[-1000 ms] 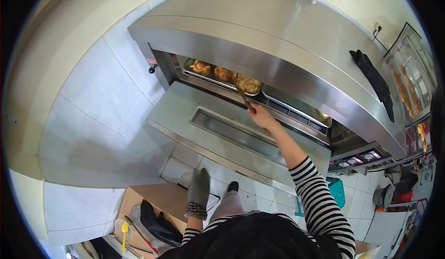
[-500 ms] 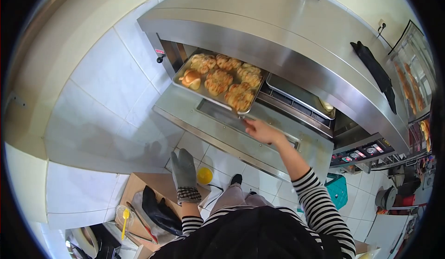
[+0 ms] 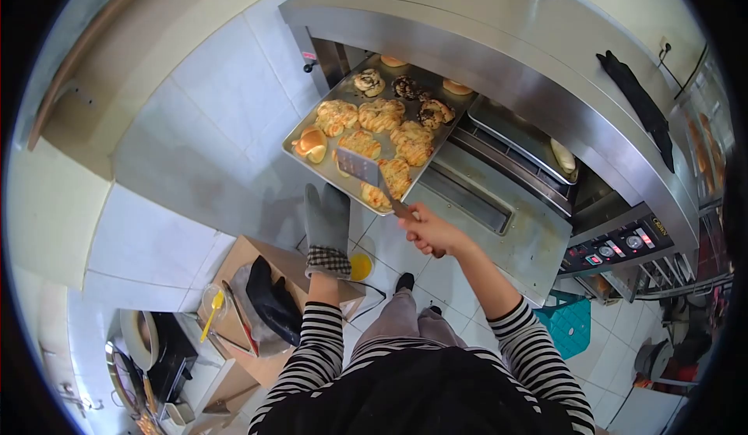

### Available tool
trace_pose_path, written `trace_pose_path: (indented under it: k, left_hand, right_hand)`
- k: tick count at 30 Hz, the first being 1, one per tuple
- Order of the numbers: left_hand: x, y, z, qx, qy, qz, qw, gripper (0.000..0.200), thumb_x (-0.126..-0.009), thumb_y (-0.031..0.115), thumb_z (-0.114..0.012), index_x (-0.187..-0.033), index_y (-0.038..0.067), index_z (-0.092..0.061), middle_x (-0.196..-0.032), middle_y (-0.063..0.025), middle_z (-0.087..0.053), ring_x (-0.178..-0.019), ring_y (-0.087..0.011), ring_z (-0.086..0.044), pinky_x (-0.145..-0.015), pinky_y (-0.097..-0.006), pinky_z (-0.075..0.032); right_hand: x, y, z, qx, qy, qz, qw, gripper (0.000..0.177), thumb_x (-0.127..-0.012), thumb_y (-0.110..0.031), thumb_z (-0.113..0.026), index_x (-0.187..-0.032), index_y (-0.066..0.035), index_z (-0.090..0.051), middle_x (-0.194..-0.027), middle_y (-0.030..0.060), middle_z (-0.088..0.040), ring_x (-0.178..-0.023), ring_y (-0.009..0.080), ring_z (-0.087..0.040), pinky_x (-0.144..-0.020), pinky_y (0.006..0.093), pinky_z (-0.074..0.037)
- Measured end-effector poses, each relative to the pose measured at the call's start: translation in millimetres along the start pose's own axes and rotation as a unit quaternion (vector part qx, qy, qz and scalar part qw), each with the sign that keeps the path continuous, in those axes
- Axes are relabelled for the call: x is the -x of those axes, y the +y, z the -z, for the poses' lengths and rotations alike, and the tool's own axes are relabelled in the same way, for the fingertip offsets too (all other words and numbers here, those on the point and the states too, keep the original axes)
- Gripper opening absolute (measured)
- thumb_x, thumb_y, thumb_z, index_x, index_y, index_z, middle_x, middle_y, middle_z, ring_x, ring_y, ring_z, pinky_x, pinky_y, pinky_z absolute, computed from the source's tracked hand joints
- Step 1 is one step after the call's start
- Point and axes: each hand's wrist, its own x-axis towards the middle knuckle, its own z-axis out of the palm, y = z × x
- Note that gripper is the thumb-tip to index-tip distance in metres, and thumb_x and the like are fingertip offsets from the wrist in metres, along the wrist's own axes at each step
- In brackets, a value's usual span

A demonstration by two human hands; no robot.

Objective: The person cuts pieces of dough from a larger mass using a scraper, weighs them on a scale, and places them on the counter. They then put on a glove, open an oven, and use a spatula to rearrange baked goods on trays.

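My right hand (image 3: 432, 231) is closed round the wooden handle of a spatula (image 3: 361, 165). Its slotted metal blade overlaps the buns at the front of a baking tray (image 3: 300, 137). On that tray lie several golden buns (image 3: 382, 114) with a shredded topping, a shiny plain roll (image 3: 311, 144) in the left corner, and dark-swirled buns (image 3: 435, 112) farther back. A grey oven mitt (image 3: 327, 228) with a checked cuff covers my left hand, its two lobes stretched out straight at the tray's front edge. The tray sticks out of the oven (image 3: 499, 57), its front reaching past the sill.
Deeper in the oven, to the right, sits a second tray (image 3: 514, 135) with a pale loaf. Controls (image 3: 619, 244) line the oven's right front. A cardboard box (image 3: 249, 252) stands below left, a teal stool (image 3: 562, 326) below right. A black cloth (image 3: 635, 108) lies on the oven top.
The tray has come farther out, showing more buns behind. My right hand has lifted the spatula from the tray's corner to over the buns. The mitted left hand has risen to the tray's edge.
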Motion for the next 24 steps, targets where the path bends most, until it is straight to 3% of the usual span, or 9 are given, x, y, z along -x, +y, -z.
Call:
trace_pose_path:
  k: [1,3,4,5,6,9,15,21,24]
  left_hand:
    - [0.6,-2.8,9.2,0.001,0.006,-0.003,1.000,0.026,-0.093,0.022,-0.035,-0.105,-0.001,-0.040,-0.096,-0.0117,-0.048,-0.086,-0.0218,-0.048,-0.085,-0.0313,-0.042]
    - [-1.1,-7.9,27.2,-0.326,0.006,-0.112,0.939,0.028,-0.092,0.027,-0.038,-0.100,0.001,-0.043,-0.090,-0.0100,-0.047,-0.084,-0.0218,-0.048,-0.081,-0.0306,-0.042]
    - [0.8,1.1,22.2,-0.323,0.011,-0.115,0.939,0.028,-0.092,0.027,-0.038,-0.100,0.001,-0.043,-0.090,-0.0100,-0.047,-0.084,-0.0218,-0.048,-0.081,-0.0306,-0.042]
    - [3.4,11.3,18.0,-0.006,0.066,-0.014,0.998,0.019,-0.090,0.017,-0.040,-0.100,0.001,-0.043,-0.092,-0.0095,-0.049,-0.083,-0.0205,-0.049,-0.075,-0.0313,-0.043]
    - [3.5,18.4,18.6,0.312,0.110,0.087,0.940,0.013,-0.088,0.007,-0.042,-0.099,0.001,-0.042,-0.093,-0.0090,-0.051,-0.082,-0.0192,-0.050,-0.069,-0.0319,-0.044]
    - [-3.6,14.4,52.9,0.188,0.076,0.019,0.979,0.027,-0.091,0.029,-0.039,-0.090,0.002,-0.045,-0.083,-0.0095,-0.047,-0.081,-0.0206,-0.047,-0.072,-0.0288,-0.043]
    - [-4.5,18.0,85.8,0.123,0.138,-0.012,0.983,0.033,-0.090,0.032,-0.042,-0.093,-0.001,-0.048,-0.087,-0.0104,-0.050,-0.083,-0.0205,-0.050,-0.074,-0.0302,-0.045]
    - [-7.4,26.4,90.0,0.368,0.221,0.066,0.901,0.036,-0.092,0.025,-0.042,-0.113,-0.005,-0.039,-0.102,-0.0124,-0.052,-0.093,-0.0192,-0.052,-0.084,-0.0296,-0.044]
    - [-15.4,24.1,94.1,0.296,0.188,0.049,0.935,0.037,-0.093,0.026,-0.039,-0.116,-0.003,-0.040,-0.108,-0.0132,-0.050,-0.100,-0.0196,-0.050,-0.087,-0.0290,-0.044]
  right_hand:
    - [-3.8,-2.9,3.8,-0.115,-0.036,-0.027,0.992,0.037,-0.087,-0.028,-0.051,-0.112,-0.006,-0.035,-0.067,0.0059,-0.047,-0.044,0.0116,-0.045,-0.034,0.0255,-0.034]
    - [-10.3,-16.0,8.3,-0.124,-0.047,-0.025,0.991,0.032,-0.087,-0.025,-0.050,-0.107,-0.004,-0.038,-0.074,0.0072,-0.051,-0.047,0.0126,-0.048,-0.036,0.0255,-0.038]
    - [-12.7,-28.2,8.6,-0.101,-0.056,-0.022,0.993,0.031,-0.087,-0.024,-0.050,-0.107,-0.003,-0.039,-0.077,0.0078,-0.052,-0.049,0.0132,-0.050,-0.038,0.0259,-0.041]
    - [-15.5,-42.2,8.1,-0.077,-0.064,-0.019,0.995,0.030,-0.088,-0.023,-0.049,-0.107,-0.002,-0.040,-0.080,0.0085,-0.054,-0.052,0.0139,-0.052,-0.040,0.0264,-0.044]
    - [-17.7,-58.1,6.2,-0.048,-0.066,-0.024,0.996,0.027,-0.088,-0.022,-0.047,-0.103,0.001,-0.046,-0.085,0.0105,-0.058,-0.057,0.0150,-0.055,-0.044,0.0282,-0.048]
    - [-45.7,-89.3,3.6,0.026,-0.056,-0.048,0.997,0.028,-0.088,-0.021,-0.045,-0.098,0.005,-0.050,-0.085,0.0132,-0.060,-0.055,0.0157,-0.056,-0.044,0.0292,-0.049]
    - [-107.5,-135.8,-1.5,0.143,-0.057,-0.107,0.982,0.027,-0.088,-0.017,-0.044,-0.097,0.008,-0.051,-0.079,0.0155,-0.061,-0.054,0.0175,-0.058,-0.045,0.0273,-0.050]
    - [-136.1,-148.5,-7.7,0.216,-0.067,-0.137,0.965,0.028,-0.087,-0.020,-0.042,-0.092,0.004,-0.055,-0.077,0.0129,-0.061,-0.053,0.0156,-0.059,-0.044,0.0271,-0.050]
    - [-142.2,-145.6,-9.4,0.222,-0.069,-0.146,0.962,0.029,-0.088,-0.019,-0.041,-0.091,0.006,-0.054,-0.076,0.0136,-0.061,-0.053,0.0167,-0.059,-0.044,0.0280,-0.050]
